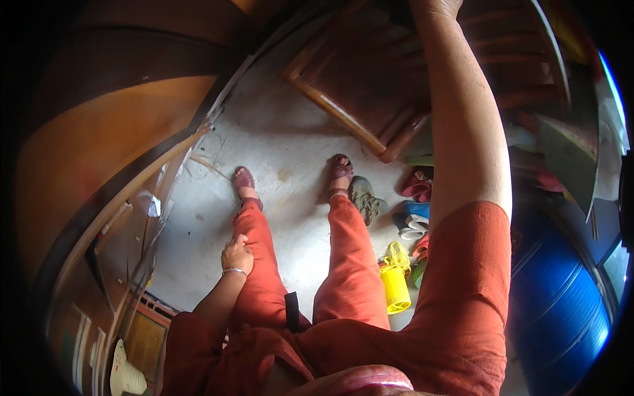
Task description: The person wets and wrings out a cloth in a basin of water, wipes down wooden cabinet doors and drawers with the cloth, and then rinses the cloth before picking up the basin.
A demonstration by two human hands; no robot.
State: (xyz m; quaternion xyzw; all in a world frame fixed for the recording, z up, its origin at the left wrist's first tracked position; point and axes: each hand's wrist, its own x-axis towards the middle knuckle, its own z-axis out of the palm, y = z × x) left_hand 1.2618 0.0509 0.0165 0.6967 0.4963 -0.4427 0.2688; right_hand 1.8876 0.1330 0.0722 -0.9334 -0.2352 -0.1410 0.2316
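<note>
My left hand point(238, 256), with a silver bangle point(234, 270) at its wrist, is against the left leg of my red trousers point(257, 270). Its fingers are curled in, and the palm side is hidden, so anything inside does not show. My right arm reaches far forward and up past the dark wooden furniture point(370, 86). Only the wrist and the start of my right hand point(438, 5) appear at the top edge; its fingers are cut off.
Left of me stand wooden panels point(112, 138), with a pale straw hat point(125, 373) below. To the right are a yellow bucket point(396, 290), grey-green footwear point(367, 199), red shoes point(417, 185), a large blue ribbed container point(561, 290) and a hanging greenish sheet point(571, 158).
</note>
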